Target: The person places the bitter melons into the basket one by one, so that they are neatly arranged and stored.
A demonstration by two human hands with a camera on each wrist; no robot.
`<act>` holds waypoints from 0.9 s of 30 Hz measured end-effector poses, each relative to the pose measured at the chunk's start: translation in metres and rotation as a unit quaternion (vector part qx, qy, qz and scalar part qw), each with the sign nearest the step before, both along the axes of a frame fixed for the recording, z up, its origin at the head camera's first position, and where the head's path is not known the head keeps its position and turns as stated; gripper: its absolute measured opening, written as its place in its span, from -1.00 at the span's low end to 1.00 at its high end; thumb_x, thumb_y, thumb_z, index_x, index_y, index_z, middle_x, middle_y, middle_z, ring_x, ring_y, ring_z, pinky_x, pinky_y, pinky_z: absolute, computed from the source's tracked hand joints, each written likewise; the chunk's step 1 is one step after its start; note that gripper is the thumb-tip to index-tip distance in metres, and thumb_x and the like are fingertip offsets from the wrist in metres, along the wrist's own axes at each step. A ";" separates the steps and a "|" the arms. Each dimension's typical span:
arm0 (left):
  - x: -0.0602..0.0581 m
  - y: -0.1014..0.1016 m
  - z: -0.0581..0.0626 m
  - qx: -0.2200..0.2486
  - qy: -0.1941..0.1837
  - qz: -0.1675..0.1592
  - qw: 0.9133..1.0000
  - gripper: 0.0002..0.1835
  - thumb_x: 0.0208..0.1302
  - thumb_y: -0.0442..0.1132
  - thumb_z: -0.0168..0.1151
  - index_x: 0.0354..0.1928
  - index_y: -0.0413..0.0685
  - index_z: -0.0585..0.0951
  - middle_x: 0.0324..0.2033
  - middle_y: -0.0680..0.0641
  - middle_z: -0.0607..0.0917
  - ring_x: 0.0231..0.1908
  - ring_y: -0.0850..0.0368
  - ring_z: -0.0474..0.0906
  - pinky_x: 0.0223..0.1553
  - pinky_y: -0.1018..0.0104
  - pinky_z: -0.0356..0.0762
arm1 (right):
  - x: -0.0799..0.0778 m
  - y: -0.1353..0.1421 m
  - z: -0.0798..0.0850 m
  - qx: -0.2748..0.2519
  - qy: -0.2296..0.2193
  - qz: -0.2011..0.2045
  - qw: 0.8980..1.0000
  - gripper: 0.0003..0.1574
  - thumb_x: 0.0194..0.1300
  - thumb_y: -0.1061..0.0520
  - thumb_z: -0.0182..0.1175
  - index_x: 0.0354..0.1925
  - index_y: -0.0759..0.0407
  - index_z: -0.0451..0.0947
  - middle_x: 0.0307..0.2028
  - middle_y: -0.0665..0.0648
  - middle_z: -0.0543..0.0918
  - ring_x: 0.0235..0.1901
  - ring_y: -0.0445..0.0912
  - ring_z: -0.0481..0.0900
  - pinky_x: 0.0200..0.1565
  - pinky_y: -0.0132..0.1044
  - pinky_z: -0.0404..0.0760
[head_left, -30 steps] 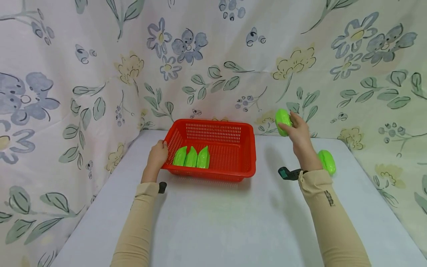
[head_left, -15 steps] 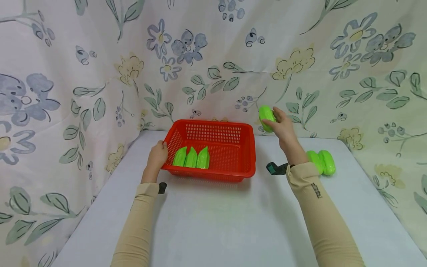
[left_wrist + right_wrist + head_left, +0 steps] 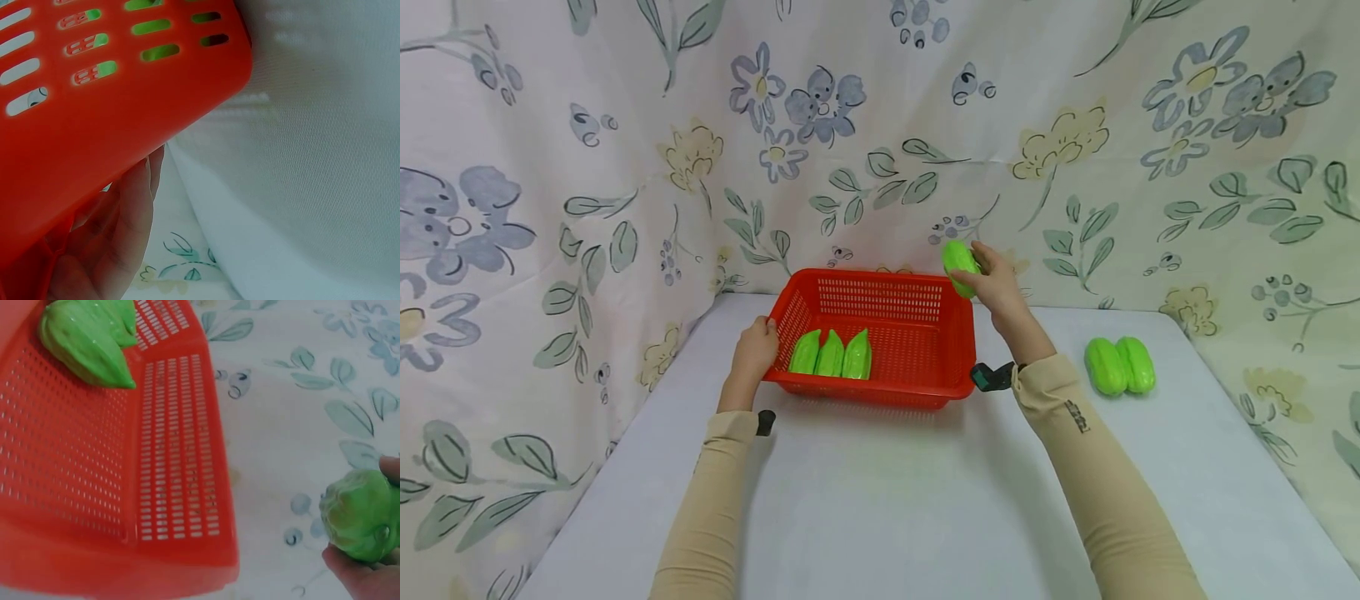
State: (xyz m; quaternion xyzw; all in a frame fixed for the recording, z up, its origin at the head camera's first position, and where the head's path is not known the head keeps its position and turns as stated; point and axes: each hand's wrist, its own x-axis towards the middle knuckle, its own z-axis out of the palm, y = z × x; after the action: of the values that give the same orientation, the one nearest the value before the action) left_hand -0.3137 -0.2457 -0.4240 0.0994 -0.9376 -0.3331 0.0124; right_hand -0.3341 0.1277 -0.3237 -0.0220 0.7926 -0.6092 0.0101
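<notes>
Held up by the thumb and fingers of the right hand (image 3: 997,285), upper right of centre in the head view: one ribbed green fruit (image 3: 957,257), left of the palm, in line with the far right corner of the red basket (image 3: 925,389); height over rim unclear. Long axis near upright in that frame, top leaning left. Right hand nearer by far, fingers parted to fruit width, closed on its sides. Skin glossy, bright, bumpy at one end. In basket, lower left: three pointed green fruits (image 3: 831,354) abreast. Left hand (image 3: 756,350) curled on left rim. Far right of frame: green pair (image 3: 1107,367), touching, on white tablecloth (image 3: 880,500).
</notes>
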 end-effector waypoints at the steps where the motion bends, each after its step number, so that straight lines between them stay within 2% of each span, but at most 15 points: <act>1: 0.000 0.000 0.000 -0.003 0.003 0.001 1.000 -0.44 0.59 -0.06 -0.40 0.36 -0.33 0.26 0.17 -0.42 0.52 -0.01 -0.23 0.54 0.01 -0.12 0.51 | -0.001 -0.003 0.000 0.003 0.001 0.005 1.000 -0.07 0.39 0.14 0.15 0.54 0.09 -0.09 0.53 0.15 0.06 0.48 0.07 0.10 0.44 -0.02 0.17; 9: -0.002 0.002 0.000 -0.006 0.017 0.006 1.000 -0.45 0.58 -0.06 -0.40 0.35 -0.31 0.28 0.15 -0.43 0.53 0.01 -0.27 0.55 0.02 -0.14 0.49 | -0.008 -0.022 0.000 0.030 -0.014 0.050 0.998 -0.06 0.37 0.14 0.19 0.54 0.10 -0.06 0.53 0.14 0.07 0.48 0.07 0.10 0.41 -0.03 0.23; 12: -0.002 0.002 0.001 -0.008 0.020 0.005 1.000 -0.44 0.58 -0.06 -0.40 0.35 -0.32 0.28 0.16 -0.44 0.52 0.04 -0.29 0.55 0.04 -0.16 0.48 | -0.012 -0.030 -0.003 0.058 -0.014 0.063 0.996 -0.06 0.35 0.14 0.20 0.53 0.15 -0.04 0.51 0.18 0.11 0.47 0.08 0.13 0.40 -0.02 0.24; 18: -0.001 0.002 0.002 -0.008 0.013 0.004 1.000 -0.44 0.59 -0.06 -0.42 0.36 -0.33 0.26 0.16 -0.44 0.52 0.03 -0.28 0.55 0.02 -0.14 0.50 | -0.017 -0.048 -0.013 0.100 -0.013 0.113 0.988 -0.11 0.31 0.19 0.21 0.49 0.24 0.07 0.45 0.28 0.24 0.33 0.15 0.29 0.30 -0.02 0.34; 22: 0.000 0.002 0.001 -0.009 0.013 0.005 1.000 -0.44 0.59 -0.06 -0.42 0.36 -0.32 0.27 0.15 -0.44 0.52 -0.01 -0.26 0.55 -0.01 -0.13 0.50 | -0.020 -0.060 -0.017 0.108 -0.043 0.137 0.984 -0.15 0.29 0.23 0.22 0.46 0.18 0.15 0.42 0.27 0.29 0.29 0.14 0.32 0.23 -0.07 0.42; 27: 0.000 0.001 -0.001 -0.005 0.009 0.004 1.000 -0.43 0.58 -0.05 -0.41 0.36 -0.32 0.26 0.16 -0.43 0.52 -0.02 -0.24 0.54 0.00 -0.12 0.50 | -0.023 -0.071 -0.016 0.165 -0.097 0.146 0.971 -0.11 0.28 0.15 0.26 0.47 0.25 0.12 0.41 0.28 0.28 0.34 0.12 0.29 0.31 -0.05 0.39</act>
State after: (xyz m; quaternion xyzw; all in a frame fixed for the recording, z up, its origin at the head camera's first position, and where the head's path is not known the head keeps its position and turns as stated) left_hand -0.3139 -0.2446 -0.4247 0.1003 -0.9388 -0.3288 0.0230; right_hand -0.3571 0.0567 -0.3400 -0.0768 0.8658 -0.4608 0.1790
